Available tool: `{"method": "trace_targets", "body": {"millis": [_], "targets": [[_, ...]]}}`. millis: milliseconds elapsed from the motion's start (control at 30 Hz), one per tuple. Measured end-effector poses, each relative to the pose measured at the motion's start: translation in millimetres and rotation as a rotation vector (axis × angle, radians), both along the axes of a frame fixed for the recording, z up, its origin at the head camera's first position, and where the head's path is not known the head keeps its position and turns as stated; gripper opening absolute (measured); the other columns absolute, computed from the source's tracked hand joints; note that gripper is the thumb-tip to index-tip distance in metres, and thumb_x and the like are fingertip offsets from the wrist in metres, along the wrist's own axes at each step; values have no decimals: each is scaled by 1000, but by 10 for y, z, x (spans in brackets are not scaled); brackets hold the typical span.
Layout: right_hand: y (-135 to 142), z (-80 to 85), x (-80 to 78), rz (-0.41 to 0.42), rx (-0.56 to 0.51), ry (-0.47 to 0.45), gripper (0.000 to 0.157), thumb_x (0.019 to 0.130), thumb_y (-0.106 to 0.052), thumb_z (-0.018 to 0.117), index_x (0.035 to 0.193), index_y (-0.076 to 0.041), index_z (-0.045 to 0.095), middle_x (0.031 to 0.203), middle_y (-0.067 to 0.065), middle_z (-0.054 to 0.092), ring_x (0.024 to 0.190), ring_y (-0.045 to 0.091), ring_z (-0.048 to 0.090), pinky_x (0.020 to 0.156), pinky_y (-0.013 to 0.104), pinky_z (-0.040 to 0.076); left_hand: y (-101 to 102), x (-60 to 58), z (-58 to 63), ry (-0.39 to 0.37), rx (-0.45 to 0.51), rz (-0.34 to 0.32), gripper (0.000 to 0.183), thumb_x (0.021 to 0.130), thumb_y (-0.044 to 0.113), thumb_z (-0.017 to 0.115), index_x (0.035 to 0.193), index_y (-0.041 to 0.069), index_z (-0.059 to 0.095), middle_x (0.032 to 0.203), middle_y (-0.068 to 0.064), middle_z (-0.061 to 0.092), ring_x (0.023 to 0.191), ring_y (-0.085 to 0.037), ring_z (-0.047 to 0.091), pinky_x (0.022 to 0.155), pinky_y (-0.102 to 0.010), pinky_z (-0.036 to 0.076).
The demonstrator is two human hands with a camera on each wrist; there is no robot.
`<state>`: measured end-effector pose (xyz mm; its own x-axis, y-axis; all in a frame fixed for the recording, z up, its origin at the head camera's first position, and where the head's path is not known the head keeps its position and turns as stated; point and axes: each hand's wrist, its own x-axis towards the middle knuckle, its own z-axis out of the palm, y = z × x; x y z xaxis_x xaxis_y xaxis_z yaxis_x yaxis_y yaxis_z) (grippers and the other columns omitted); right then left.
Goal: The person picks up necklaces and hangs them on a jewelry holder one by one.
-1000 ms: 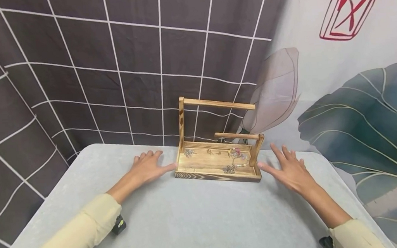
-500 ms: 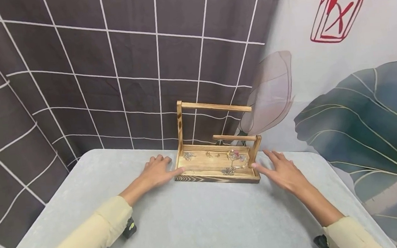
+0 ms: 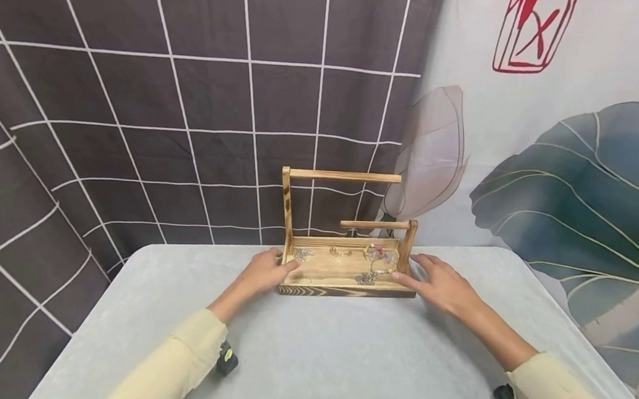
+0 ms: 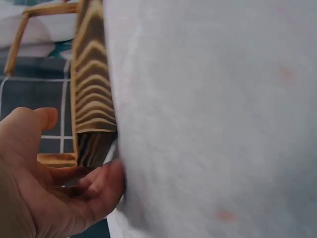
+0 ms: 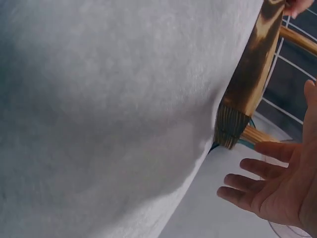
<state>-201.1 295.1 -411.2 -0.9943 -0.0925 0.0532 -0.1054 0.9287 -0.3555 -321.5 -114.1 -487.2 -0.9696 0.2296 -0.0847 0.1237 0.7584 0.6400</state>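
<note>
the wooden tray (image 3: 347, 290) sits near the far edge of the table (image 3: 331, 349), between the two hands, its long axis running roughly from one hand to the other. the left hand (image 3: 263, 271) looks nearer: its fingers bend loosely at the tray's left end, thumb raised clear, gripping nothing; whether they touch the wood is hard to tell. the right hand (image 3: 445, 287) is just beside the right end, fingers spread and holding nothing. small jewelry (image 3: 367, 278) lies in the tray, under the upper bar (image 3: 346, 175).
</note>
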Motion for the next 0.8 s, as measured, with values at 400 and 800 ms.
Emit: {"method": "trace_targets", "body": {"millis": [400, 800], "targets": [[-156, -21, -12, 115, 14, 172, 52, 108, -57, 71, 124, -9, 82, 122, 17, 81, 115, 39, 76, 98, 63, 67, 23, 441, 628, -387, 533, 137, 52, 115, 28, 52, 147, -12, 62, 127, -31, 76, 95, -31, 82, 75, -44, 77], [-420, -90, -137, 180, 1, 171, 53, 108, -48, 75, 134, -2, 79, 126, 21, 83, 113, 40, 79, 99, 65, 68, -33, 392, 586, -450, 618, 202, 37, 106, 7, 69, 140, -7, 65, 132, -31, 75, 95, -28, 83, 83, -46, 77]]}}
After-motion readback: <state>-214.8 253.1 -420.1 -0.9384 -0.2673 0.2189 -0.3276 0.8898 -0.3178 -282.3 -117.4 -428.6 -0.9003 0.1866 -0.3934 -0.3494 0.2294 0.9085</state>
